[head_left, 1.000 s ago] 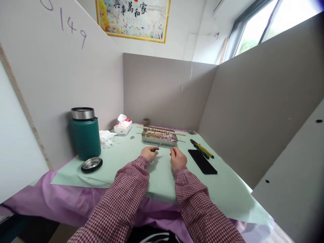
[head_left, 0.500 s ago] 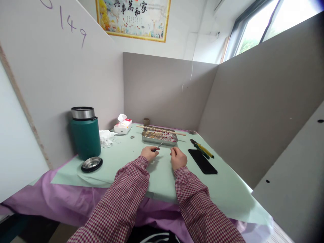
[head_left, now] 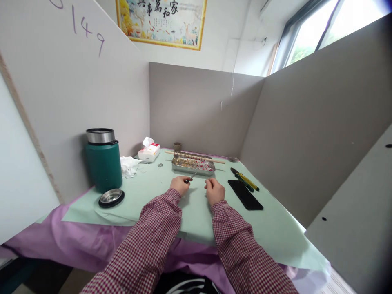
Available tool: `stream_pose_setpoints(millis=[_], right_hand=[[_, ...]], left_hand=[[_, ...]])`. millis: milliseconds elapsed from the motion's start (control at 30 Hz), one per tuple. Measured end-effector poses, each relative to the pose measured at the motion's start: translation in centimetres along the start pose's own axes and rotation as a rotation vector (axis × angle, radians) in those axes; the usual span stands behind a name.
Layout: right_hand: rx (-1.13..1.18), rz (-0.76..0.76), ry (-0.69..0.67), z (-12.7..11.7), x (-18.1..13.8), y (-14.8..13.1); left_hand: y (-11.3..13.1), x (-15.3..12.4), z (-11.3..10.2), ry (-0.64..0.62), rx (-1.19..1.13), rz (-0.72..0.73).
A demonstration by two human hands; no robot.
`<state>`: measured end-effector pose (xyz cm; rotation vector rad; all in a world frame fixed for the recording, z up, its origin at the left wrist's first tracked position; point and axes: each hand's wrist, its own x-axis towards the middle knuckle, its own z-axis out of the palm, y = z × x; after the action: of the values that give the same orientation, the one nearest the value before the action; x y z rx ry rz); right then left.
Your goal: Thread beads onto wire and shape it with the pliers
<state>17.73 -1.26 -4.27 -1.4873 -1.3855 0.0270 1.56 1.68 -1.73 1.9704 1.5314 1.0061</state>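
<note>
Above the green table cover (head_left: 196, 216), my left hand (head_left: 180, 185) is closed around a small black-handled tool (head_left: 190, 179). Its thin metal tip points right and away from me; its exact kind is too small to tell. A short gap to the right, my right hand (head_left: 216, 192) is closed with thumb and fingers pinched together. Whatever it holds, if anything, is too small to make out. Just beyond both hands stands a metal tray (head_left: 180, 169) with small gold and red pieces (head_left: 202, 165) in it. Across the tray lies a wooden stick (head_left: 218, 162) with small things along its middle.
To the right lie a black phone (head_left: 245, 196) and yellow-green handled pliers (head_left: 245, 179). A green flask (head_left: 104, 167), its lid (head_left: 111, 197), crumpled tissue (head_left: 128, 166) and a tissue pack (head_left: 149, 152) are on the left. Grey partitions (head_left: 202, 106) enclose the table.
My right hand has shifted slightly left, and the left hand has moved a touch too. The tool remains in my left hand.
</note>
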Motion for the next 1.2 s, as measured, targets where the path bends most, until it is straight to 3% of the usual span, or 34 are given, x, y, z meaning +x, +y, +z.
stream_pose_setpoints(millis=[200,567,733,933,1200], right_hand=[[0.01,0.018,0.006,-0.01,0.08,0.09],[0.129,0.149,0.008,-0.4,0.4,-0.09],[0.062,0.087,0.012,-0.37,0.34,-0.09],[0.025,0.108,0.033,-0.41,0.3,-0.14],[0.159,0.115,-0.022,-0.42,0.23,-0.4]], left_hand=[[-0.21,0.1,0.0,-0.009,-0.054,0.022],[0.19,-0.03,-0.48,-0.112,-0.303,-0.121],[-0.42,0.43,-0.32,-0.021,-0.205,-0.102],[-0.49,0.25,-0.03,-0.038,-0.166,-0.016],[-0.29,0.01,0.13,-0.053,-0.009,0.084]])
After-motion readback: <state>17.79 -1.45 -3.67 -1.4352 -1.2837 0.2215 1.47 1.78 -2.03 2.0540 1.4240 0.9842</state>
